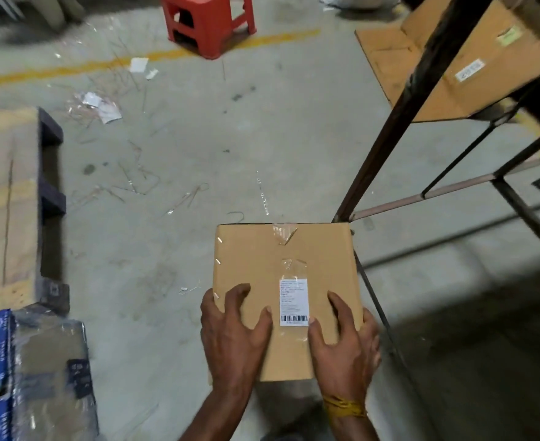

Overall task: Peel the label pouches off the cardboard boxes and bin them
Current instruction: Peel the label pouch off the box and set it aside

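Note:
A brown cardboard box (262,259) is held above the concrete floor in front of me. On its top face sticks a clear label pouch (294,294) with a white barcode label inside. My left hand (233,332) grips the box's near left edge, fingers spread on the top face left of the pouch. My right hand (345,342) grips the near right edge, its thumb tip touching the pouch's lower right corner. A torn strip of clear tape (283,232) sits at the box's far edge.
A dark metal rack frame (415,100) stands right of the box, with flattened cardboard (453,68) behind it. A wooden pallet (10,198) and a plastic-wrapped blue box (39,374) lie left. A red stool (208,23) stands far ahead. Scraps and wires litter the floor.

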A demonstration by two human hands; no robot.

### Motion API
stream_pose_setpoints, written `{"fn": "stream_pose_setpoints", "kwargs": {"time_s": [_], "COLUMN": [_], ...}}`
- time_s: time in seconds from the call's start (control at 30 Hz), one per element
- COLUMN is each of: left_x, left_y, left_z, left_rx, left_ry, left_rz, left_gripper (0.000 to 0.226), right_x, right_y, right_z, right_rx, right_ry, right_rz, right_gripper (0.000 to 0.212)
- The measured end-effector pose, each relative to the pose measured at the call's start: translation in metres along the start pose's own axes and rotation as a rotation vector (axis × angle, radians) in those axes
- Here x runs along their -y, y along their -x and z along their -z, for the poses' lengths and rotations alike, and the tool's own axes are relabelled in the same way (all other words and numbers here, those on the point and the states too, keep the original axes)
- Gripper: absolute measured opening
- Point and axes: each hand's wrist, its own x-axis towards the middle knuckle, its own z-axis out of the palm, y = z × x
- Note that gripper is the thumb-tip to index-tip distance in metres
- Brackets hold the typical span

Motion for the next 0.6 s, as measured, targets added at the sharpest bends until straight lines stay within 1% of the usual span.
{"fn": "stream_pose_setpoints", "kwargs": {"time_s": [0.2, 0.33, 0.43, 0.6], "left_x": [-0.072, -0.123, -0.165, -0.244], "left_y": [0.094, 0.169, 0.219, 0.290], "left_z": [0.175, 0.277, 0.332, 0.377], "left_rx": [-0.066, -0.103, -0.105, 0.029], "left_ry": [0.035, 0.082, 0.105, 0.119], "left_rz": [-0.133, -0.233, -0.304, -0.407], "left_gripper": [0.047, 0.047, 0.045, 0.048], "right_x": [0.080, 0.115, 0.126, 0.127], "right_y": [0.131, 0.215, 0.258, 0.292], "right_z": [0.154, 0.264, 0.341, 0.465], "right_rx": [-0.125, -0.207, -0.234, -0.336], "right_ry": [-0.113, -0.133, -0.131, -0.067], "right_rz": [0.022, 0.058, 0.065, 0.041], "right_gripper": [0.055, 0.055, 0.054, 0.053]}}
